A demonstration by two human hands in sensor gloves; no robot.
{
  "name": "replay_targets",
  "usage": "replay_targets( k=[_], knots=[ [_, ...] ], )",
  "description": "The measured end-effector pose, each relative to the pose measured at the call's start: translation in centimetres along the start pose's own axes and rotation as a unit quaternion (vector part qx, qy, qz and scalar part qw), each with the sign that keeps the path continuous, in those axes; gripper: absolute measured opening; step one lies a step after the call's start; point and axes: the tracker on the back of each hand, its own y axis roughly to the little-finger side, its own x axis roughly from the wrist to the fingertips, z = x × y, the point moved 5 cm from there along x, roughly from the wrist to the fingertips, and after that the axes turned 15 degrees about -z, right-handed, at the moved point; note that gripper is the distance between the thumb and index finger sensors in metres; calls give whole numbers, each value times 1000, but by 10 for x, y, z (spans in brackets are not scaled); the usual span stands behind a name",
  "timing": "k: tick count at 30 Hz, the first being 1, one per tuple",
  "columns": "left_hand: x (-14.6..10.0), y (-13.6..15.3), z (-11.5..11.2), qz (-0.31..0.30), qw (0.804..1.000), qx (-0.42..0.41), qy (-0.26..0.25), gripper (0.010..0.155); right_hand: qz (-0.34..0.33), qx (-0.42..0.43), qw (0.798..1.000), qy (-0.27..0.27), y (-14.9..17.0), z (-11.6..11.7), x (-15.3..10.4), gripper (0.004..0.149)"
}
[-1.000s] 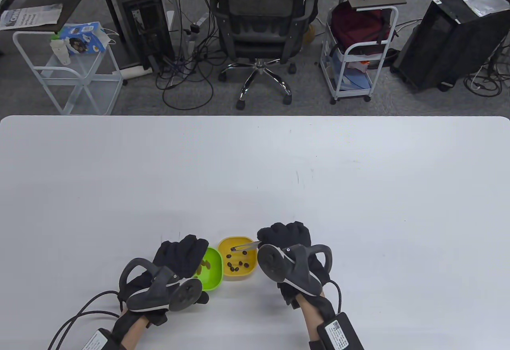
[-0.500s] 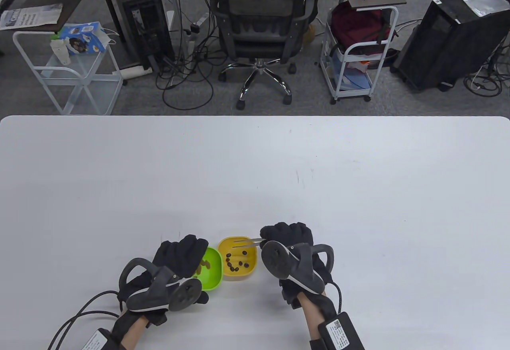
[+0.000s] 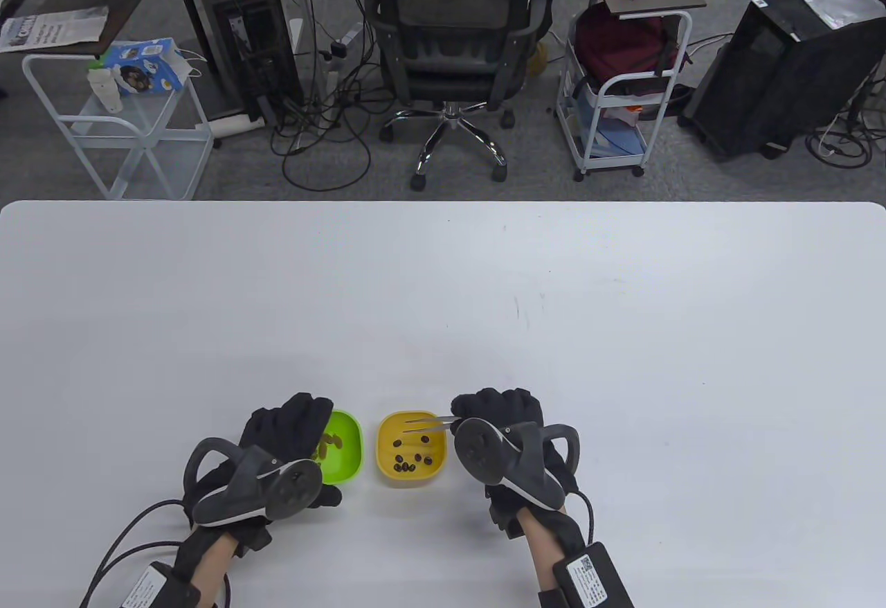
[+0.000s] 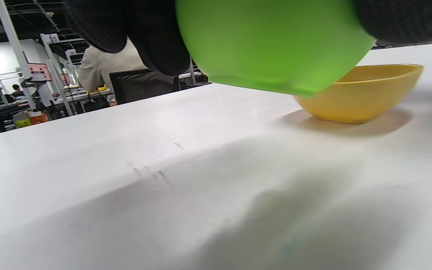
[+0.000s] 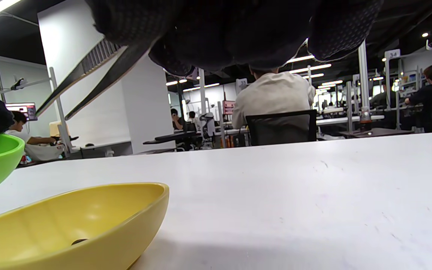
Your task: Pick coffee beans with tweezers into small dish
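the left hand (image 3: 287,428) in its black sensor glove grips the small lime-green plastic dish (image 3: 341,446) by its left side; in the left wrist view that dish is lifted clear of the white table (image 3: 443,303). a few brownish coffee beans (image 3: 331,440) lie inside it, partly hidden by the glove, so i cannot count them. just to its right, apart from it, one small yellow plastic dish (image 3: 411,447) sits on the table, holding seven dark roasted beans (image 3: 410,459) as far as the table view shows. over its far rim hang the tips of one pair of thin metal tweezers (image 3: 428,424), the two prongs slightly parted with nothing between them. the right hand (image 3: 500,414), also black-gloved, is closed around the tweezers' handle, just beside the yellow dish.
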Motion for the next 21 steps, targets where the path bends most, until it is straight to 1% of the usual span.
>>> replay_targets(
  k=[4, 10, 15, 16, 18, 21],
  knots=[
    [-5, 27, -12, 33, 999, -26, 6, 113, 0, 0, 1000, -1, 0, 0, 0, 44],
    [-11, 65, -37, 91, 993, -71, 6, 113, 1, 2, 1000, 1, 1, 0, 0, 44],
    [-11, 77, -57, 105, 987, -125, 8, 113, 2, 2, 1000, 0, 2, 0, 0, 44],
    [-10, 78, -61, 107, 985, -131, 14, 113, 2, 2, 1000, 0, 2, 0, 0, 44],
    [-9, 79, -65, 107, 985, -129, 27, 113, 2, 2, 1000, 0, 2, 0, 0, 44],
    [-9, 79, -66, 108, 985, -133, 35, 113, 1, 1, 1000, 0, 2, 0, 0, 44]
  ],
)
